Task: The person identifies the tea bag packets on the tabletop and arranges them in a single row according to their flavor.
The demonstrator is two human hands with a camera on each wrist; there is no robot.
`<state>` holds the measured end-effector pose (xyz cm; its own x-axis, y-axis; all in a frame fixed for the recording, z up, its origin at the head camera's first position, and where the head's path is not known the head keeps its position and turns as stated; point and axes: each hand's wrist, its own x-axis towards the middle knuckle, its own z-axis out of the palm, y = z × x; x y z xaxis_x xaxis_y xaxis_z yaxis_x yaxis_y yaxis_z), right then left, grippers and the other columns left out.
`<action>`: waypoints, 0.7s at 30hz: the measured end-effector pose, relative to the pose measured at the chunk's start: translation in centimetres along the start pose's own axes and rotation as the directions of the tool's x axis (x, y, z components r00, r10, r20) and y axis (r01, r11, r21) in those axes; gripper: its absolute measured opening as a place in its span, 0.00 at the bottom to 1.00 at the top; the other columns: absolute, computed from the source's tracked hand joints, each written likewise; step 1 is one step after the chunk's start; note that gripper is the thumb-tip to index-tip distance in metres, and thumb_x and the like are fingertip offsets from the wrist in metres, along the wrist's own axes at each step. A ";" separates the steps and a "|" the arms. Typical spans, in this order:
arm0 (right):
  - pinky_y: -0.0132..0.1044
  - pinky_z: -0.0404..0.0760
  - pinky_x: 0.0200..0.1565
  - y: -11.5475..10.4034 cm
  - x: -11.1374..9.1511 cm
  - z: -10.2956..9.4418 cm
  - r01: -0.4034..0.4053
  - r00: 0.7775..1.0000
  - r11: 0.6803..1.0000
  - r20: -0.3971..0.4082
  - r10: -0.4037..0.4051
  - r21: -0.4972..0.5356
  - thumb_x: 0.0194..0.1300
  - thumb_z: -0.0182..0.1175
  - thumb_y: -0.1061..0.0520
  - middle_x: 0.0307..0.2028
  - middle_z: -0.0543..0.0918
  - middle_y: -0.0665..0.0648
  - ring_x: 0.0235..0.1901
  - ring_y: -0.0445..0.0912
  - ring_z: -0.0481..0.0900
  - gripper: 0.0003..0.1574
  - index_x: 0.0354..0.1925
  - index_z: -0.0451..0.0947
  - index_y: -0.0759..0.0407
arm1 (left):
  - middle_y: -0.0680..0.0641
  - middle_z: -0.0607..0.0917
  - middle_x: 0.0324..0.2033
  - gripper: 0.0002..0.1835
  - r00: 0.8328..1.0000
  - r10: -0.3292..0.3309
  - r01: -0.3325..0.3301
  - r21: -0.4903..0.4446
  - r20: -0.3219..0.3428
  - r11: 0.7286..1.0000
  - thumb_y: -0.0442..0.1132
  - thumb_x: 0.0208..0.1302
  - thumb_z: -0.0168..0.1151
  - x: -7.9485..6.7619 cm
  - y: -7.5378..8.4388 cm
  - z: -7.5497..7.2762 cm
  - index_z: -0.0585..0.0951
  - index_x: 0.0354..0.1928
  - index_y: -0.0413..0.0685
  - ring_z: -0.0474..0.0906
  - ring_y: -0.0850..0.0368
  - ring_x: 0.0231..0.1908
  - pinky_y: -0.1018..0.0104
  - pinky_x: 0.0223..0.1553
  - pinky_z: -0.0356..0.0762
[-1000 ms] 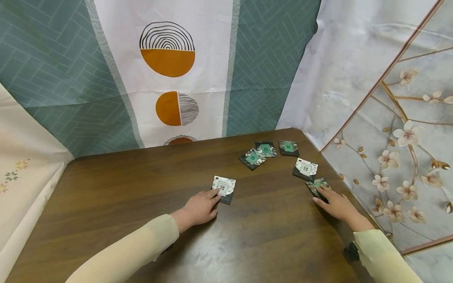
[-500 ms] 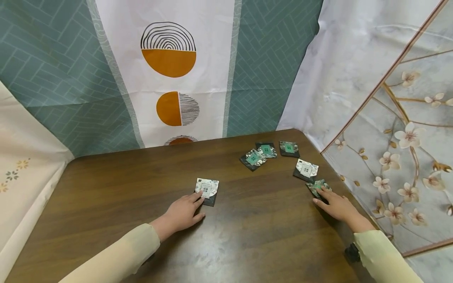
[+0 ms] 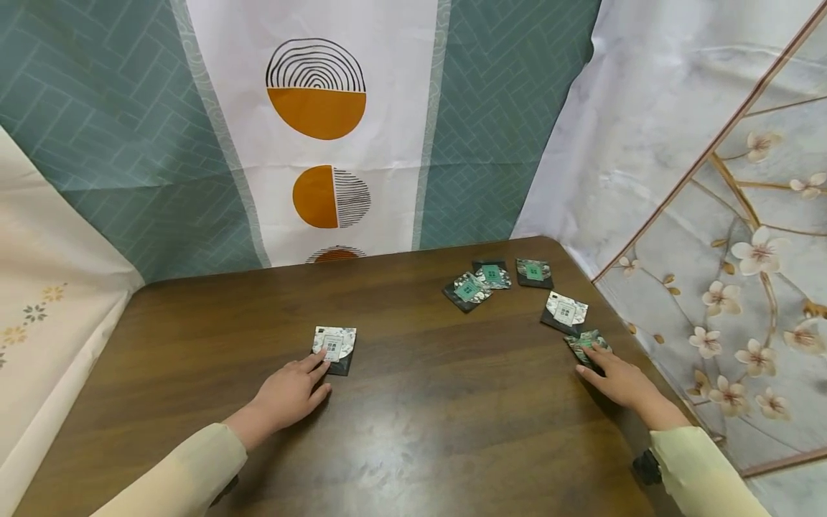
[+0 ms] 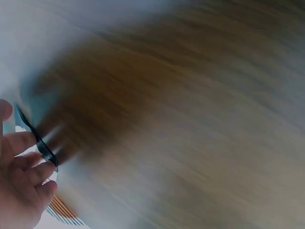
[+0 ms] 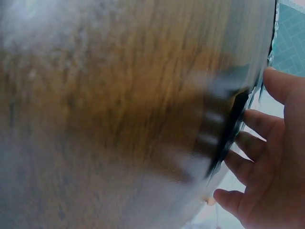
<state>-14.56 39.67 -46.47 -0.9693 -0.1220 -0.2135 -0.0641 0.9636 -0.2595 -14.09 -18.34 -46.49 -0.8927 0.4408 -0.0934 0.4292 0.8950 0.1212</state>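
Note:
On the left-middle of the brown table, my left hand [image 3: 284,395] has its fingertips on the lower left of a flat square white-and-black sachet [image 3: 337,337]. The left wrist view catches that sachet edge-on as a dark strip [image 4: 46,150] at the fingertips. Over at the table's right side, my right hand [image 3: 620,380] rests its extended fingers on a green patterned sachet [image 3: 589,336], hiding part of it. Just beyond lies another white-and-black sachet [image 3: 564,311]. In the right wrist view the fingers [image 5: 238,164] lie along a dark sachet edge [image 5: 233,124].
Two green-and-black sachets overlap at the back right, the nearer one [image 3: 468,290] partly over the farther [image 3: 492,276]. A third green sachet [image 3: 534,272] lies by the far right corner. Printed curtains hang along the table's [image 3: 413,402] back and sides.
My left hand has slid the white-and-black sachet leftward across the table. The right hand stays on the green sachet. The head view has shifted slightly.

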 end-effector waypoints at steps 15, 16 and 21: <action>0.74 0.69 0.61 0.2 -0.1 -0.5 0.003 1.000 1.000 0.016 -0.003 -0.012 0.79 0.47 0.39 0.72 0.61 0.82 0.69 0.79 0.63 0.43 0.73 0.64 0.71 | 0.31 0.74 0.70 0.26 0.994 -0.109 0.108 -0.030 -0.022 0.994 0.45 0.74 0.56 -2.3 -5.9 -0.2 0.77 0.66 0.35 0.76 0.32 0.66 0.34 0.66 0.73; 0.74 0.69 0.61 0.3 -0.1 -0.5 0.001 1.000 1.000 0.018 -0.001 -0.010 0.79 0.46 0.39 0.72 0.61 0.82 0.69 0.79 0.63 0.43 0.73 0.64 0.71 | 0.30 0.74 0.70 0.26 0.994 -0.110 0.109 -0.032 -0.028 0.994 0.44 0.74 0.56 -2.5 -6.2 -0.2 0.77 0.66 0.35 0.76 0.32 0.66 0.34 0.65 0.73; 0.75 0.67 0.62 0.3 0.2 -0.6 -0.008 0.999 1.000 0.043 0.008 0.000 0.80 0.42 0.37 0.73 0.60 0.81 0.69 0.79 0.61 0.44 0.73 0.63 0.71 | 0.30 0.73 0.70 0.27 0.993 -0.115 0.114 -0.025 -0.038 0.993 0.43 0.72 0.57 -3.4 -8.0 -0.1 0.76 0.67 0.34 0.77 0.30 0.64 0.33 0.64 0.73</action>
<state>-14.92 40.11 -46.02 -0.9587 -0.1246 -0.2556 -0.0566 0.9646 -0.2577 -14.47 -27.04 -47.06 -0.9406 0.3322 -0.0694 0.3211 0.9374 0.1349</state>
